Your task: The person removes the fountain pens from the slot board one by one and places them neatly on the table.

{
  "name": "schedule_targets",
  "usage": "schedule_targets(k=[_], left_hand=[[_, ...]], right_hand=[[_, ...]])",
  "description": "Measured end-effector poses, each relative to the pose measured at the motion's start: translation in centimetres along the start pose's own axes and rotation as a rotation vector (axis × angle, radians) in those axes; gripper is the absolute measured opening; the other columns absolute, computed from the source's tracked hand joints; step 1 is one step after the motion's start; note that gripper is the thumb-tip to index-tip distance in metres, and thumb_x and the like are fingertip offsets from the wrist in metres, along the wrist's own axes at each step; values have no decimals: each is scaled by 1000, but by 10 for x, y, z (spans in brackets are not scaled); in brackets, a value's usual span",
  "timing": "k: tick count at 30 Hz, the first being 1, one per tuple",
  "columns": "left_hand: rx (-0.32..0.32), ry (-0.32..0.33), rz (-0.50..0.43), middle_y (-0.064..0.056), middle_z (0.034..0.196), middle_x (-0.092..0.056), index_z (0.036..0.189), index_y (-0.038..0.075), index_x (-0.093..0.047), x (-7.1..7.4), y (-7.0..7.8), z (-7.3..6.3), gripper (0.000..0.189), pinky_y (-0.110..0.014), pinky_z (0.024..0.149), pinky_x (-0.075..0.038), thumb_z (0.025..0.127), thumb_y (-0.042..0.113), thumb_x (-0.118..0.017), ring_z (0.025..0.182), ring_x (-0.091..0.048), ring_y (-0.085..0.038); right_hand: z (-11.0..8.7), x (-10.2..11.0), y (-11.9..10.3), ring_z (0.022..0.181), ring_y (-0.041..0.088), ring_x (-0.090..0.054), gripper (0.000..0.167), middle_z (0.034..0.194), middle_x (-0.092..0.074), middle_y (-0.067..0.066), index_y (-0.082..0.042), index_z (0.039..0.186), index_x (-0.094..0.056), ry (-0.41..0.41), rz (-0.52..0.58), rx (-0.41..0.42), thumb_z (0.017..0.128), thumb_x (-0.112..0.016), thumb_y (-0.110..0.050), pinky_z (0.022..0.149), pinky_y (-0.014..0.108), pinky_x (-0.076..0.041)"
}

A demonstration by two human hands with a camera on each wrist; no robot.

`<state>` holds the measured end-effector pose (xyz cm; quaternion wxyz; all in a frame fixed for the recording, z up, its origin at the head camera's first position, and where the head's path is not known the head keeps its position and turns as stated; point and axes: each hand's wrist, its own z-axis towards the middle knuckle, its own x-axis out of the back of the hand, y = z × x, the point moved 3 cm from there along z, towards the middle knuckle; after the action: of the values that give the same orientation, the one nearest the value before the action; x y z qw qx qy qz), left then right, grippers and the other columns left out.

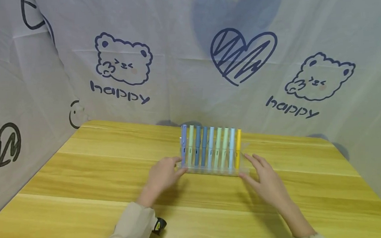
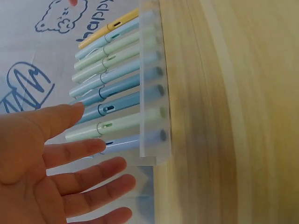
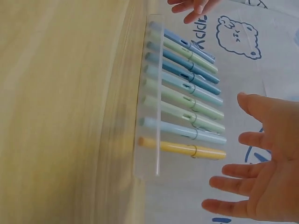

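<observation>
A clear plastic pen stand (image 1: 212, 172) on the wooden table holds a row of several capped pens, leaning back side by side. A periwinkle pen (image 1: 183, 145) is at the left end and a yellow pen (image 1: 239, 148) at the right end. Between them are light green, dark blue and light blue pens. My left hand (image 1: 162, 174) is by the stand's left end, its fingers spread and straight in the left wrist view. Beside the right end is my right hand (image 1: 269, 183), fingers extended; the right wrist view has it apart from the pens.
The wood-grain table (image 1: 85, 213) extends around the stand. Behind it hangs a pale cloth (image 1: 182, 86) printed with bears, hearts and the word "happy". A dark object (image 1: 159, 225) is at the left sleeve's cuff.
</observation>
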<state>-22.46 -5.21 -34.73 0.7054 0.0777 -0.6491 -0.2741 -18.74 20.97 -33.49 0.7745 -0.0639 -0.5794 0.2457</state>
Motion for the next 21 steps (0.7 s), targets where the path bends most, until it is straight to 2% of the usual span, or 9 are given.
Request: schedule_targets(k=[4, 7, 13, 21], left_hand=[[43, -4, -56, -13, 99, -64, 113, 5, -61, 0, -3, 3, 36, -36, 65, -53, 86, 29, -60, 88, -61, -26], [74, -6, -93, -11, 96, -64, 113, 7, -61, -1, -7, 6, 34, -35, 63, -52, 86, 28, -60, 85, -61, -25], [86, -2, -157, -7, 84, -64, 112, 4, -62, -9, -16, 14, 31, -28, 55, -48, 85, 20, -61, 73, -58, -18], [100, -8, -301, -10, 81, -62, 111, -2, -60, -14, -19, 18, 29, -25, 52, -47, 85, 10, -60, 64, -56, -16]], right_hand=[[4, -1, 3, 112, 41, -42, 52, 126, -42, 24, -2, 129, -45, 35, 76, 11, 87, -59, -29, 89, 57, -37], [6, -1, 5, 109, 39, -45, 49, 123, -45, 24, -1, 127, -46, 51, 132, 12, 87, -59, -26, 86, 55, -41], [10, -3, 10, 102, 37, -50, 44, 119, -48, 23, 0, 124, -49, 72, 220, -3, 86, -61, -20, 74, 49, -50], [17, -6, 15, 99, 35, -52, 41, 118, -51, 22, 2, 121, -51, 86, 295, -8, 85, -62, -14, 72, 47, -50]])
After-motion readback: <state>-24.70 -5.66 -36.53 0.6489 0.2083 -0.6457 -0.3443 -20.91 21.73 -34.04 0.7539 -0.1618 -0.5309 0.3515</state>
